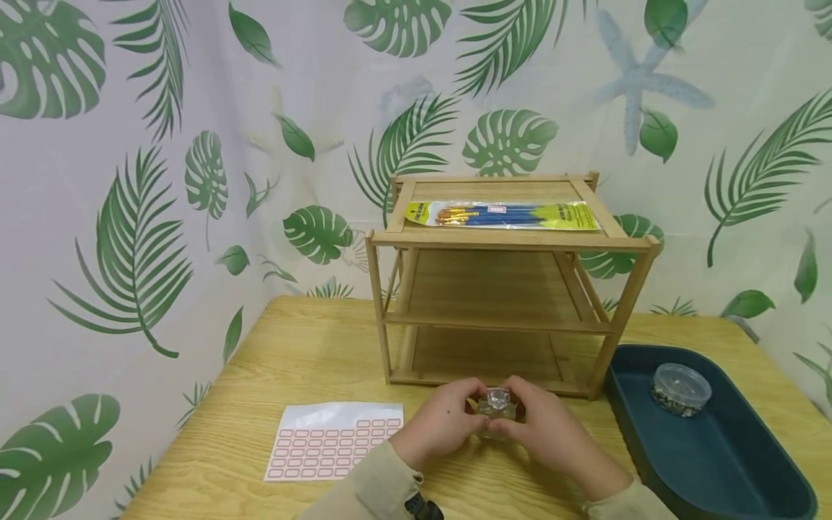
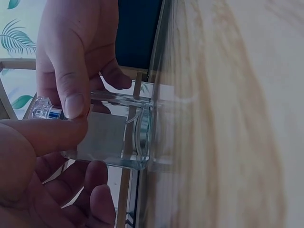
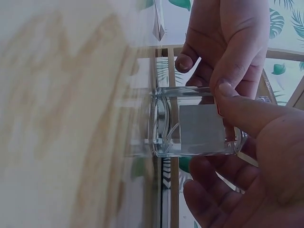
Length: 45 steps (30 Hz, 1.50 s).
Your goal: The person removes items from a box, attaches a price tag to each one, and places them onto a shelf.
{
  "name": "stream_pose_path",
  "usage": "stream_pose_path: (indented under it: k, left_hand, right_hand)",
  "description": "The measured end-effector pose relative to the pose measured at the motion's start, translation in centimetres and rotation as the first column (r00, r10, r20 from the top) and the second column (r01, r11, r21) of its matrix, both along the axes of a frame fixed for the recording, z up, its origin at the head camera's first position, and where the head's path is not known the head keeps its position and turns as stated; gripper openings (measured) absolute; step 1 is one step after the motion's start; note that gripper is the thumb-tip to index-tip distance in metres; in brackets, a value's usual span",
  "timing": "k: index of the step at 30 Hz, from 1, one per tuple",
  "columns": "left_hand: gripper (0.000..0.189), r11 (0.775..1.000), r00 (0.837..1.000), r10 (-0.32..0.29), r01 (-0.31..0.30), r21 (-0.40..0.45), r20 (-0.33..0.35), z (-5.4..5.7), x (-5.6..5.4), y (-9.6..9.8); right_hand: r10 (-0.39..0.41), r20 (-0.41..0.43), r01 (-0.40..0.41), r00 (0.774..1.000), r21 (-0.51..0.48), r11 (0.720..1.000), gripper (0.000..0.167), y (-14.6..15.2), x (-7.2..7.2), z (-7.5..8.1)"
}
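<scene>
1. My left hand [image 1: 443, 425] and right hand [image 1: 542, 427] grip a clear glass bottle [image 1: 497, 410].
2. It stands on the counter [image 1: 214, 440], near side of the wooden rack [image 1: 494, 289].
3. A label sheet [image 1: 330, 442] lies to its left.

Two-sided grip at the glass bottle [image 1: 497, 411].
Left hand [image 1: 447, 417] grips from its left, right hand [image 1: 541, 420] from its right; thumbs [image 2: 72, 97] meet at its near face; sleeved forearms [image 1: 373, 491] extend from its near side.
</scene>
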<state>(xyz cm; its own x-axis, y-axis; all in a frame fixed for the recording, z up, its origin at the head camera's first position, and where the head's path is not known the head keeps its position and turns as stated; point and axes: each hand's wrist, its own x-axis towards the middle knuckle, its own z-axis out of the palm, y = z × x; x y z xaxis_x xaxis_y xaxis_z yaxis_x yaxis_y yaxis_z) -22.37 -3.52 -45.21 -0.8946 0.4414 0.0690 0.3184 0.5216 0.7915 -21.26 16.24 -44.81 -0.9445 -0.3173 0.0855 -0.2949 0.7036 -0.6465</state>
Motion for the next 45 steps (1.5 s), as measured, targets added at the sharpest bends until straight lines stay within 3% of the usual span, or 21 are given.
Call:
stream_pose_path:
  k: [17, 27, 40, 45]
  left_hand:
    - [0.023, 0.999, 1.000, -0.005, 0.006, -0.042, 0.022, -0.1, 0.0, -0.5]
    - [0.026, 1.000, 0.999, 0.017, -0.016, -0.024, 0.045, 0.0, 0.2, -0.8]
    - [0.030, 1.000, 0.996, -0.007, 0.006, 0.019, 0.084, 0.7, 0.4, -1.4]
    - [0.036, 0.999, 0.998, 0.028, -0.030, 0.038, 0.047, 1.2, 0.4, -2.4]
  right_hand:
    - [0.023, -0.055, -0.019, 0.998, 0.072, 0.997, 0.022, -0.2, 0.4, 0.0]
    - [-0.004, -0.032, 0.007, 0.999, 0.080, 0.997, 0.025, -0.4, 0.5, 0.1]
    - [0.020, -0.035, -0.018, 0.999, 0.065, 0.998, 0.024, 0.1, 0.5, 0.1]
    - [0.027, -0.034, -0.025, 0.999, 0.065, 0.998, 0.026, 0.3, 0.5, 0.1]
